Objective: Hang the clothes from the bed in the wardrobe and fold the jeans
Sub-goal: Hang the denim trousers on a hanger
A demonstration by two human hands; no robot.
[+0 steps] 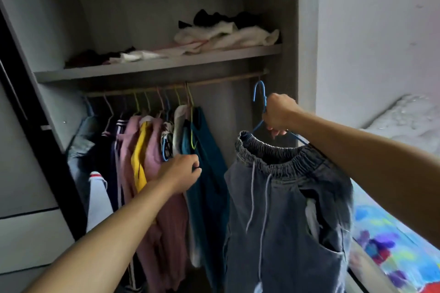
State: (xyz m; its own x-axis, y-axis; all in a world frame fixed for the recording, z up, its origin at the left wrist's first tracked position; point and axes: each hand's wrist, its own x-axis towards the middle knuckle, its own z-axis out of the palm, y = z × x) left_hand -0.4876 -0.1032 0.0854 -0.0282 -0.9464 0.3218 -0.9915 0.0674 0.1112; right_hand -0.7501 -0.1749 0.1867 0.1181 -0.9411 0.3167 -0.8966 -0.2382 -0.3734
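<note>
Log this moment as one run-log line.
phase: hanging | right hand: grips blue hanger carrying denim garment, hook not yet on rail | left hand: at hung teal garment, grip unclear

Hanger point(259, 93): blue. Jeans point(285, 209): faded grey-blue, pale drawstring point(250, 197). Hanging: teal garment point(209, 185), pink tops point(154, 162), yellow piece point(139, 154), navy garment point(114, 150) with white stripes. Bed sheet point(390, 245): blue, purple, red, green blotches.
</note>
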